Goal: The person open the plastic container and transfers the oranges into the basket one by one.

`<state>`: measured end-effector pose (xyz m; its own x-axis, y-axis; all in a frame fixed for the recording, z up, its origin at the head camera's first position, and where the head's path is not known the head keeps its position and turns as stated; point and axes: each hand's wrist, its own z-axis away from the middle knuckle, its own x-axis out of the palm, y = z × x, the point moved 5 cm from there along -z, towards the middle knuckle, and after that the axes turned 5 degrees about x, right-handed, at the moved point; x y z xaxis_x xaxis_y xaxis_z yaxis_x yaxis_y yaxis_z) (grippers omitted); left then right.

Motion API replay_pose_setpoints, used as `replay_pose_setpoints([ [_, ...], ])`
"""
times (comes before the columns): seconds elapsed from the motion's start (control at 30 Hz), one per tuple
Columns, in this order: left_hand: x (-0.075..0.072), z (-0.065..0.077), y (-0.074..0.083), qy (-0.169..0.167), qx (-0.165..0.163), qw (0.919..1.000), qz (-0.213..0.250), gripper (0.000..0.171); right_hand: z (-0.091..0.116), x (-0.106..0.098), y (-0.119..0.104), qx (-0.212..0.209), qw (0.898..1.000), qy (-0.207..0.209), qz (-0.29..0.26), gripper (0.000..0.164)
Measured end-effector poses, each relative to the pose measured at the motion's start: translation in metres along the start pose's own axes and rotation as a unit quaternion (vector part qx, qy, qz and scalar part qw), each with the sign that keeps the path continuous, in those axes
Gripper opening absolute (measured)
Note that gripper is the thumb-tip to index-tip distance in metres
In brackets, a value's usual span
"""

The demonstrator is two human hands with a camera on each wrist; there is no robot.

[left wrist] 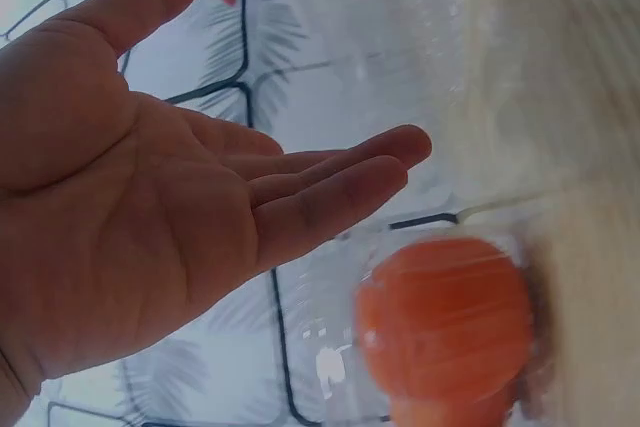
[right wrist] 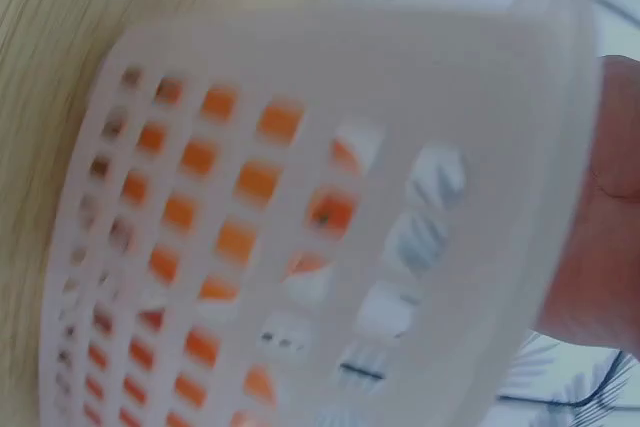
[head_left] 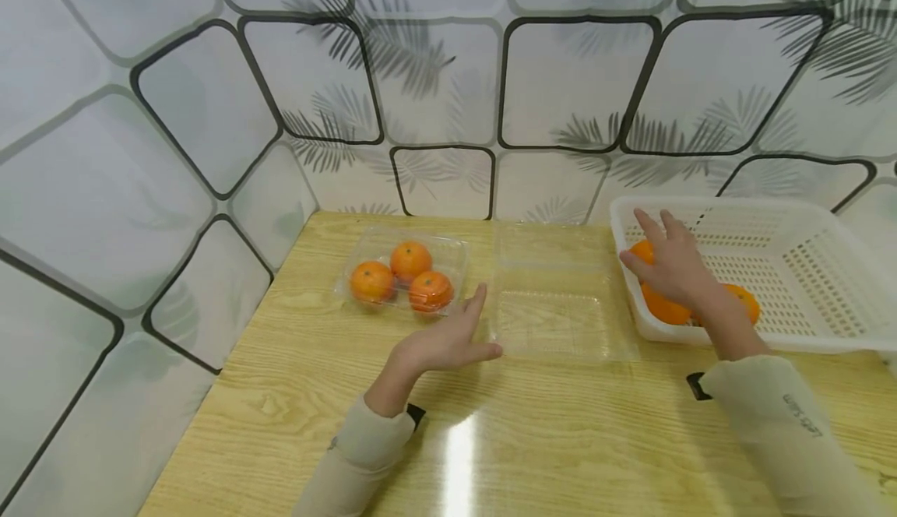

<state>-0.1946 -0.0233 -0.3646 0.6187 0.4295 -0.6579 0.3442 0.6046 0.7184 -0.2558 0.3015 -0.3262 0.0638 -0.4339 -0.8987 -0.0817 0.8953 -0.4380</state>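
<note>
My left hand [head_left: 444, 342], fingers extended and thumb spread, hovers between two transparent plastic boxes and holds nothing. One box [head_left: 452, 256] contains three oranges [head_left: 411, 261]; in the left wrist view an orange [left wrist: 445, 317] shows through its plastic below my fingers. The other box [head_left: 550, 322] lies with its lid opened back, just right of my left fingertips. Over the left end of a white perforated basket [head_left: 806, 338], my right hand [head_left: 669, 264] spreads its fingers above several oranges [head_left: 662, 307], which it partly hides. In the right wrist view, the basket wall [right wrist: 430, 77] covers most of that hand.
Both boxes and the basket stand on a light wooden table [head_left: 280, 416]. Behind them rises a wall covering [head_left: 441, 112] with dark outlines and leaf prints, which also runs along the left side. The basket's raised rim [head_left: 620, 268] borders the opened box.
</note>
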Motion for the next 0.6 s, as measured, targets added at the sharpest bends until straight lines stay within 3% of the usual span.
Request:
replay_pose_setpoints([
  [0.2,-0.015,0.014,0.007,0.033,0.018,0.9993,-0.006,0.094,0.011,0.009,-0.040,-0.039,0.999,0.013,-0.012,0.075],
  [0.33,-0.026,0.023,0.012,0.072,0.051,0.9961,-0.003,0.088,0.019,0.021,-0.064,-0.070,0.997,0.032,-0.015,0.072],
  [0.5,-0.042,0.032,0.012,0.139,0.103,0.9849,-0.007,0.079,0.028,0.043,-0.090,-0.106,0.993,0.044,-0.020,0.069],
  [0.6,-0.052,0.037,0.003,0.181,0.110,0.9774,-0.012,0.074,0.033,0.059,-0.106,-0.116,0.992,0.032,-0.029,0.070],
])
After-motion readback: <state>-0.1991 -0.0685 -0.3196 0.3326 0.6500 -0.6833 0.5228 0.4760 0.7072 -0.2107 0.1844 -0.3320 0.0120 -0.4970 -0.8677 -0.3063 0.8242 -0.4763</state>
